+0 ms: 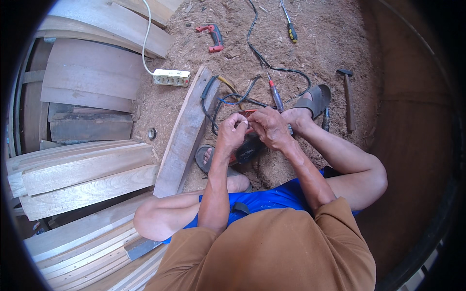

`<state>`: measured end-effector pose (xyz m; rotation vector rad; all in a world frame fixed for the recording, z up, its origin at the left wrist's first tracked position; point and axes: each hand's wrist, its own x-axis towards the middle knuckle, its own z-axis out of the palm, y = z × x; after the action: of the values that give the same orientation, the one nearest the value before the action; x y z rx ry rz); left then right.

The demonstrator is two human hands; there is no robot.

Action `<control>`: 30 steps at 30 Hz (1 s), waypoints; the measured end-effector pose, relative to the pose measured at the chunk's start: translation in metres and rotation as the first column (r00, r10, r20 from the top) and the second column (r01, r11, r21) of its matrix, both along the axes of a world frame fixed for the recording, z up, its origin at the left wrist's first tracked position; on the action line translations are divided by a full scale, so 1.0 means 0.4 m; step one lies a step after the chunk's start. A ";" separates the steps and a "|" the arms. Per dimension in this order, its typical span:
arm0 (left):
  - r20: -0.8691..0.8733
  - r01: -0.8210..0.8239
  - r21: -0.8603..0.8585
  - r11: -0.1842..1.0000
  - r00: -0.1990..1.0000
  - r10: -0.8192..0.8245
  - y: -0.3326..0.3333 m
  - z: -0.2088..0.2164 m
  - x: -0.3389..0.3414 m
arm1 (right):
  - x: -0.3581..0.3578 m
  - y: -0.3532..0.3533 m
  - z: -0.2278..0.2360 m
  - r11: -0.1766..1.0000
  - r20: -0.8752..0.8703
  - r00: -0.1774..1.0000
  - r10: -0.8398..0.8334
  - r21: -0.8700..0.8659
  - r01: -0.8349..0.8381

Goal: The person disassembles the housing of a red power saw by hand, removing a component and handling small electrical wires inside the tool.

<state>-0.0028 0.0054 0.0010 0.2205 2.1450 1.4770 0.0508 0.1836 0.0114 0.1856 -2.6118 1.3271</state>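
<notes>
Plank (pixel 187 131) lies slantwise on sawdust ground; take it as your landmark. Just right of it, between your feet, sits the piece you are busy with: a black-and-orange power tool (pixel 249 148), partly covered by your hands.

Step in hand, judged from posture: close fingertip work over the tool, on something very small. The next move seems to call for a steady pinch from both sides, wrists quiet, little force.

Hands: both right of the plank, above the tool, tips meeting. Your left hand (pixel 232 132), the nearer to the plank, has its fingers curled, thumb and forefinger drawn together. Your right hand (pixel 273 128), farther out, is bent inward with its fingertips bunched against the left's. Neither is spread. What sits in the pinch I cannot tell; the fingers hide it, and at this size a wire end or a small part would look alike.

Around: dark cable (pixel 204 92) overlaps the plank's right edge near its far end. Screwdriver (pixel 276 97) with a purple handle, right of that end. Hammer (pixel 349 104), well right of the plank. Red-and-grey handle piece (pixel 216 38), beyond its far end. White power strip (pixel 171 77), just left of that end.
</notes>
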 end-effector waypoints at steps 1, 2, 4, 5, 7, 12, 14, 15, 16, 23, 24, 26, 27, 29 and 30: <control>0.079 -0.021 0.060 0.998 0.997 0.016 -0.005 -0.011 -0.002 | -0.001 -0.006 0.000 1.000 -0.009 1.000 -0.016 0.013 0.016; 0.158 -0.047 0.118 0.992 0.987 0.028 -0.011 -0.021 -0.002 | -0.002 -0.011 -0.001 0.999 -0.019 0.999 -0.031 0.026 0.031; 0.185 -0.065 0.158 0.985 0.982 0.035 -0.012 -0.029 0.001 | -0.002 -0.015 -0.008 0.999 -0.016 0.999 -0.043 0.011 0.044; 0.212 -0.084 0.196 0.977 0.976 0.042 -0.012 -0.032 0.003 | -0.002 -0.017 -0.011 0.998 -0.014 0.998 -0.056 -0.004 0.056; 0.110 -0.013 0.069 0.997 0.994 0.005 0.006 0.007 0.002 | 0.001 -0.010 -0.024 0.997 -0.007 0.998 -0.070 0.024 0.070; -0.304 0.111 -0.101 0.989 0.943 -0.137 0.004 0.013 -0.001 | -0.006 -0.008 -0.019 0.995 0.153 0.984 -0.097 0.021 0.095; -0.517 0.188 -0.150 0.971 0.822 -0.239 0.006 0.012 -0.006 | -0.013 0.012 -0.055 0.976 0.398 0.917 0.012 -0.206 0.077; -0.518 0.187 -0.151 0.971 0.822 -0.238 0.000 0.007 -0.007 | -0.017 0.017 -0.061 0.976 0.397 0.918 0.013 -0.206 0.076; -0.472 0.184 -0.122 0.975 0.854 -0.220 -0.006 0.004 -0.008 | -0.019 0.022 -0.066 0.961 0.454 0.888 0.068 -0.269 0.064; -0.021 0.095 0.067 0.993 0.995 -0.094 -0.036 0.009 -0.012 | -0.011 0.031 -0.052 0.816 0.589 0.787 0.183 -0.538 0.213; -0.022 0.098 0.070 0.993 0.995 -0.096 -0.030 0.018 -0.012 | -0.008 0.035 -0.058 0.816 0.588 0.788 0.179 -0.536 0.214; -0.011 0.088 0.023 0.996 0.996 -0.088 -0.016 0.036 -0.010 | 0.002 0.040 -0.072 0.835 0.413 0.906 0.099 -0.529 0.150; -0.014 0.086 0.022 0.996 0.996 -0.086 -0.019 0.034 -0.010 | 0.003 0.042 -0.067 0.835 0.410 0.907 0.101 -0.530 0.147; -0.045 0.058 0.018 0.998 0.997 -0.057 -0.024 0.025 -0.009 | 0.006 0.050 -0.056 0.900 0.324 0.945 0.039 -0.423 0.108; -0.046 0.057 0.018 0.998 0.997 -0.056 -0.027 0.022 -0.009 | 0.004 0.051 -0.040 0.900 0.323 0.946 0.040 -0.424 0.107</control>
<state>-0.0065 -0.0054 0.0098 0.3223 2.1430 1.4740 0.0525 0.2041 -0.0048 -0.1651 -2.4502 2.0374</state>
